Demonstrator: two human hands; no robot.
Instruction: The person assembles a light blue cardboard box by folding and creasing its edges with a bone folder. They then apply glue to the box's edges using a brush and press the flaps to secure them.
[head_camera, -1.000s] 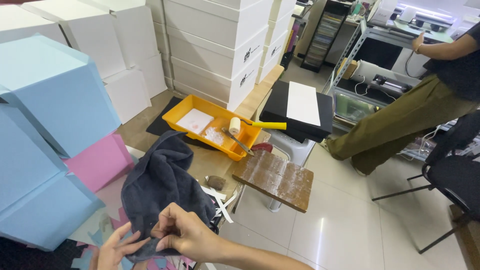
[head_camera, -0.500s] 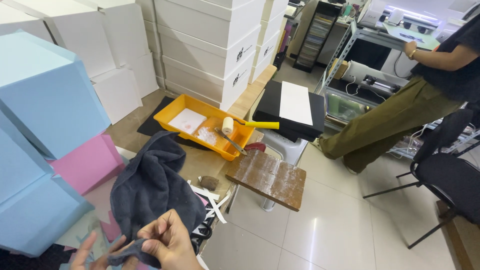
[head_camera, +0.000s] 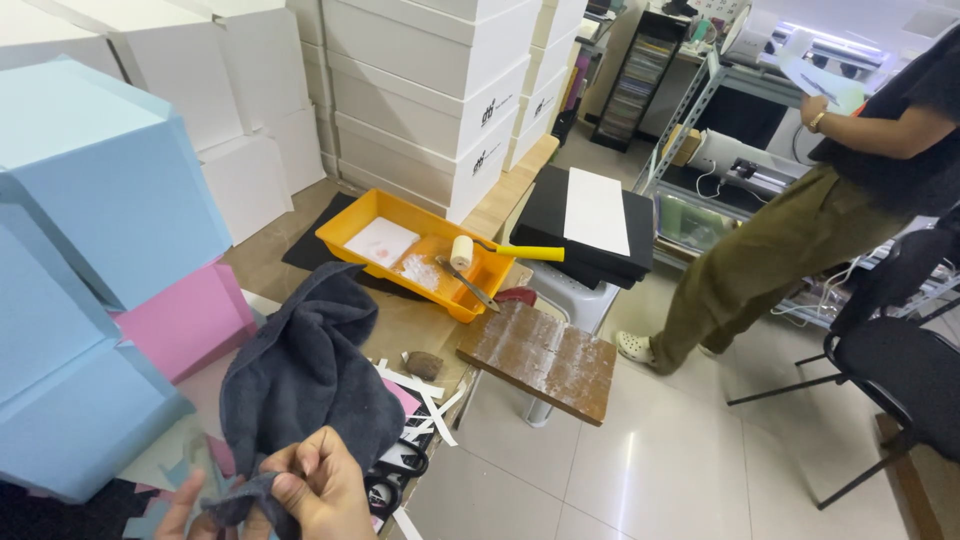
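A dark grey cloth (head_camera: 300, 375) lies crumpled on the worktable at the bottom left. My right hand (head_camera: 322, 490) pinches the cloth's near edge at the bottom of the head view. My left hand (head_camera: 185, 508) shows only a few fingers at the frame's lower edge, against the same edge of the cloth; its grip is unclear. Black scissors (head_camera: 395, 470) lie just right of my right hand, partly under white paper strips (head_camera: 425, 395).
Light blue boxes (head_camera: 95, 200) and a pink box (head_camera: 185, 320) stand at the left. A yellow paint tray (head_camera: 365, 215) with a roller (head_camera: 500, 250) sits beyond the cloth. A brown board (head_camera: 540, 360), stacked white cartons (head_camera: 430, 90), a person (head_camera: 800, 230) and a black chair (head_camera: 900, 370) stand to the right.
Both hands have dropped toward the bottom edge of the view, drawing the cloth's near edge with them. The camera has shifted slightly. The person at the right stays at the shelf.
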